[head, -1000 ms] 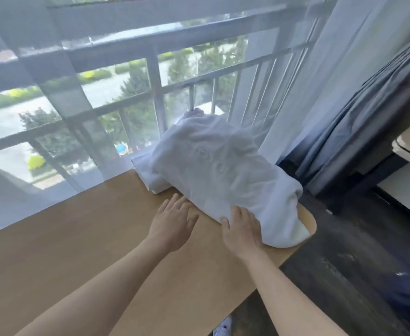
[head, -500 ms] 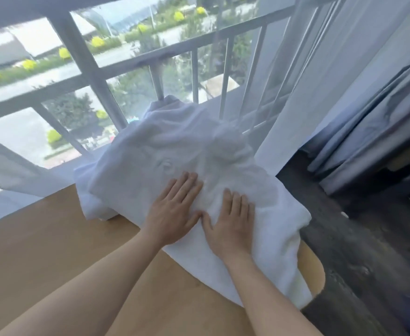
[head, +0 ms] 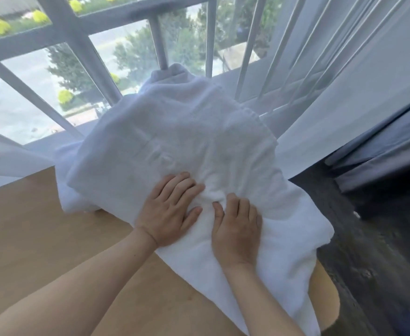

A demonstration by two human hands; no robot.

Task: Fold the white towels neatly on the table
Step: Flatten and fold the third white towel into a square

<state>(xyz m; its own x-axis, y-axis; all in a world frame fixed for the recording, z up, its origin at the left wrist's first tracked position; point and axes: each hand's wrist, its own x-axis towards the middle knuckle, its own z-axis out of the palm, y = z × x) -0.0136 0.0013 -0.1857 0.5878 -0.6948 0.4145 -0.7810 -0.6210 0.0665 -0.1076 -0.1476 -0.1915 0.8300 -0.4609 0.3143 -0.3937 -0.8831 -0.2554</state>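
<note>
You have two bare hands, the left [head: 168,209] and the right [head: 236,224], on one heap of white terry towels [head: 175,146] over one tan wooden surface [head: 41,226].

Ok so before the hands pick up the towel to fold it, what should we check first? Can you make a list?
1. Both hands on the towel: ok. The left hand and right hand both rest on the white towel.
2. Fingers holding cloth: not ok for the left hand, which lies flat. The right hand's fingers curl into a bunched ridge.
3. Towel lying flat: not ok. It is rumpled and heaped.
4. Towel fully on the table: not ok. Its right side hangs over the table's edge.
5. Room to spread out: ok. Bare wood shows to the left.
6. How many towels are in the heap: cannot tell.
</note>
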